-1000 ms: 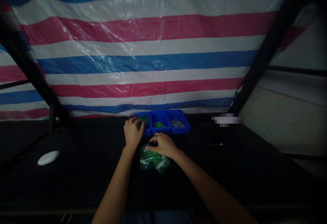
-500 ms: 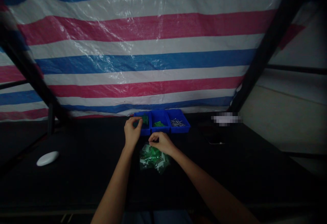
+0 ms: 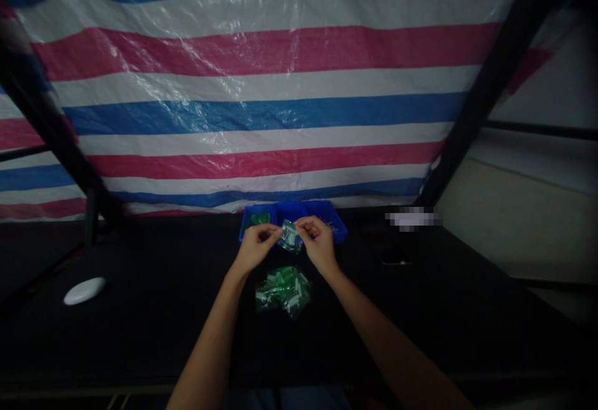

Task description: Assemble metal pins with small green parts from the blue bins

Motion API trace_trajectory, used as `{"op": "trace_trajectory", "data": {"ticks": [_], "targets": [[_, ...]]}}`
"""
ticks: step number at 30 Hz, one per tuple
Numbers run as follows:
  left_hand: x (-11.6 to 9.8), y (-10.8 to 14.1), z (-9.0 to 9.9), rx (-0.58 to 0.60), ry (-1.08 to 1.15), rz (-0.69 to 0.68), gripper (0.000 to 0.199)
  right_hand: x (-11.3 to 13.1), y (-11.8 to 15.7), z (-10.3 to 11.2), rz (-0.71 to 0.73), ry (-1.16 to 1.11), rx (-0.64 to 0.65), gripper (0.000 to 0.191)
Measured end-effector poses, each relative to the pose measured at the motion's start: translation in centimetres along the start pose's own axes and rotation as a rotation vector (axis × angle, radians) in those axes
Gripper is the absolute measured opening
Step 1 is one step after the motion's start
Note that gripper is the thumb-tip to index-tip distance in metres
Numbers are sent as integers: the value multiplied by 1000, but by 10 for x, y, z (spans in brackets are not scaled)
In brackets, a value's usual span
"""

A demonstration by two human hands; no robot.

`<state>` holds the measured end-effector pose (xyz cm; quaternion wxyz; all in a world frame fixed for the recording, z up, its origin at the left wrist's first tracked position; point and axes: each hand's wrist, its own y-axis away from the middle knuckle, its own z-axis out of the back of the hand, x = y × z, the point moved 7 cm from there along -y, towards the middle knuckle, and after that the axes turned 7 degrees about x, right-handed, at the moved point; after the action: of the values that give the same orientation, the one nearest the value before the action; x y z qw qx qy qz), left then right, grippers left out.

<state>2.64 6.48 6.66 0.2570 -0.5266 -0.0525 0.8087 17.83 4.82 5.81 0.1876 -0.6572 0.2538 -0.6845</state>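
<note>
The picture is dim overall. The striped tarpaulin (image 3: 261, 92) is lit far better than the black tabletop (image 3: 140, 341) below it, which sinks into deep shadow. White glare streaks the tarpaulin's upper creases. The left hand (image 3: 256, 247) and right hand (image 3: 318, 245) look muted, with a faint glint on the clear plastic bag (image 3: 290, 237) between them. Wide-angle distortion bows the stripes toward the frame edges, and a pixelated blur patch (image 3: 412, 218) lies below the tarpaulin's lower right corner.

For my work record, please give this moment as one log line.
left hand: clear plastic bag | right hand: same bag | nearby: blue divided tray
</note>
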Motion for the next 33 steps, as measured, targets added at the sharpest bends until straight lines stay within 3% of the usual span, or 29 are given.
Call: {"op": "trace_trajectory", "data": {"ticks": [2,5,10,15,22,33], "targets": [[3,-1,-6,13,66,8,29,-1,-3,7,-7,-24,-42,9],[10,-3,-5,-60,179,11,29,-12,-7,12,-84,-76,-55,27],[22,-5,4,-192,317,34,25,-36,-9,7,-297,-93,80,31],[24,-5,1,-164,319,53,24,-41,-6,6,-346,-95,98,31],[16,-4,-1,-157,67,9,24,-48,-8,8,-395,-189,89,32],[19,-5,5,-188,241,56,24,-40,-6,7,-481,-243,134,45]]}}
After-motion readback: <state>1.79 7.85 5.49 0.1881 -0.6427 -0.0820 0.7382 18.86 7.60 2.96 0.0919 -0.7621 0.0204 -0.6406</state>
